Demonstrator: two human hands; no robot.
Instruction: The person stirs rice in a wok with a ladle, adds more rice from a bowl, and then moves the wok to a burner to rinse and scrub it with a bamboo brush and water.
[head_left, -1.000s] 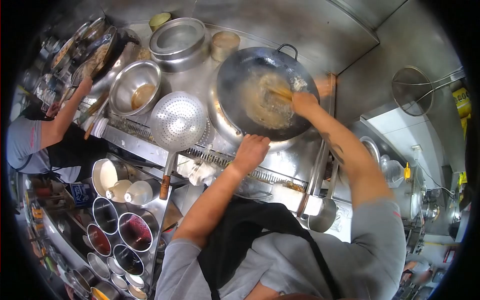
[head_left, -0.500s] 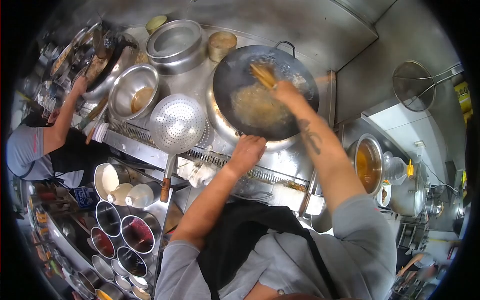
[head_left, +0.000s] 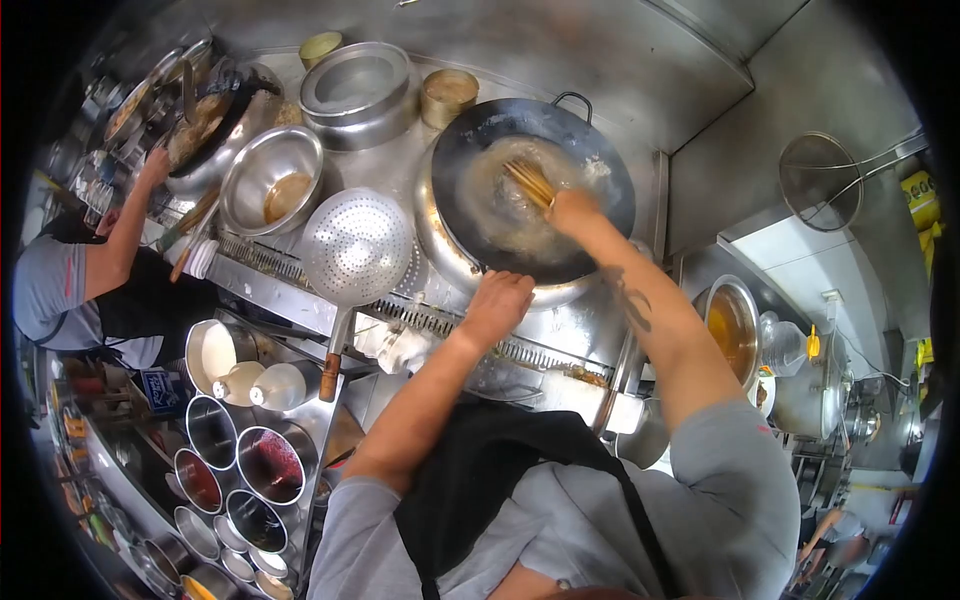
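Stove (head_left: 560,335): one wok (head_left: 606,192), one brush (head_left: 528,182)

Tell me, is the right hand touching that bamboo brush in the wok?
Touching. The head view shows the right hand gripping the bamboo brush by its end.

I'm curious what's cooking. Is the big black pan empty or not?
Not empty. Pale, foamy liquid covers the bottom of the pan, where the right hand holds a bundle of sticks.
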